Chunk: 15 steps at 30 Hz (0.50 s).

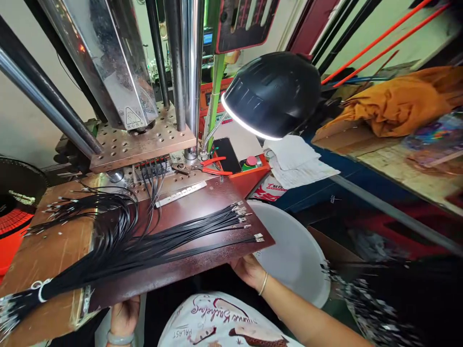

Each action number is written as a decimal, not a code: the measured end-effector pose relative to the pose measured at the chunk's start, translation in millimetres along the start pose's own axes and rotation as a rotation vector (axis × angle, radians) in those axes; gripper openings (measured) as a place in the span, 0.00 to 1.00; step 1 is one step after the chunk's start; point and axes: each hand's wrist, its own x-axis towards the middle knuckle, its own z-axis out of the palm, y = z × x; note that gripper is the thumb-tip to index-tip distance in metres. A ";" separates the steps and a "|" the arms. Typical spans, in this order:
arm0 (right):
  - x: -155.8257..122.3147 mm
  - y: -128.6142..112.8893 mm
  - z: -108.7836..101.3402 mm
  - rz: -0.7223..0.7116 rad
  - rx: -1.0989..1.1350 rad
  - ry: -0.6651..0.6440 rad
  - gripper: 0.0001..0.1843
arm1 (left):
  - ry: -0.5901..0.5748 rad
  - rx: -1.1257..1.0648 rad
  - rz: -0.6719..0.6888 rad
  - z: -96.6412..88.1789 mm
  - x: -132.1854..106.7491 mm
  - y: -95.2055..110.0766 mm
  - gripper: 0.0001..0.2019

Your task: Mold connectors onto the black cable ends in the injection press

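Note:
A dark brown board (pixel 202 262) lies in front of me with a fanned bundle of black cables (pixel 144 241) across it; their metal terminals (pixel 242 214) point right. My left hand (pixel 125 313) grips the board's front edge at the lower left, fingers tucked underneath. At the same edge, further right, my right hand (pixel 249 271) holds on with its fingers hidden below the board. A white tie (pixel 40 289) binds the cables at the left.
A press machine (pixel 144 135) with steel columns stands behind the board, and several cables run into its fixture (pixel 154 166). A lit black lamp (pixel 271 94) hangs at centre right. Red pliers (pixel 213 166), a white bucket (pixel 296 255), papers (pixel 300 164) and an orange cloth (pixel 405 101) sit to the right.

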 end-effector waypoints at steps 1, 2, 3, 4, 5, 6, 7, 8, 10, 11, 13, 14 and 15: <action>-1.4 -0.4 -2.2 0.009 -0.006 -0.009 0.37 | 0.035 -0.015 0.082 0.2 -0.6 -0.8 0.25; -2.9 -0.4 -4.4 0.019 -0.014 -0.013 0.36 | 0.060 -0.022 0.150 0.6 -1.3 -1.9 0.22; -4.2 0.2 -6.4 0.028 -0.020 -0.010 0.36 | 0.076 -0.024 0.191 1.2 -2.2 -2.9 0.21; -5.3 1.2 -8.5 0.035 -0.024 -0.001 0.35 | 0.085 -0.025 0.207 1.8 -3.3 -3.7 0.20; -6.0 2.4 -10.6 0.042 -0.025 0.012 0.35 | 0.091 -0.024 0.208 2.3 -4.5 -4.2 0.20; -6.2 3.7 -12.7 0.048 -0.023 0.028 0.35 | 0.105 -0.027 0.202 2.6 -5.5 -4.2 0.21; -5.8 4.7 -14.6 0.053 -0.020 0.042 0.35 | 0.123 -0.033 0.197 2.5 -6.2 -4.0 0.22; -5.0 5.4 -16.1 0.058 -0.018 0.054 0.35 | 0.139 -0.041 0.191 2.2 -6.5 -3.6 0.24; -2.3 5.8 -17.5 0.061 -0.023 0.063 0.35 | 0.163 -0.058 0.183 1.4 -6.1 -2.8 0.27; -1.1 5.6 -17.2 0.058 -0.031 0.056 0.35 | 0.165 -0.064 0.182 1.4 -5.6 -2.6 0.27; -0.9 5.2 -14.9 0.040 -0.060 0.027 0.33 | 0.151 -0.069 0.185 2.7 -6.1 -3.4 0.25; -2.9 4.9 -13.0 0.024 -0.093 0.021 0.31 | 0.142 -0.070 0.184 4.1 -7.9 -4.4 0.24; -7.1 4.3 -10.7 0.009 -0.154 0.023 0.30 | 0.128 -0.061 0.175 5.6 -11.7 -5.5 0.24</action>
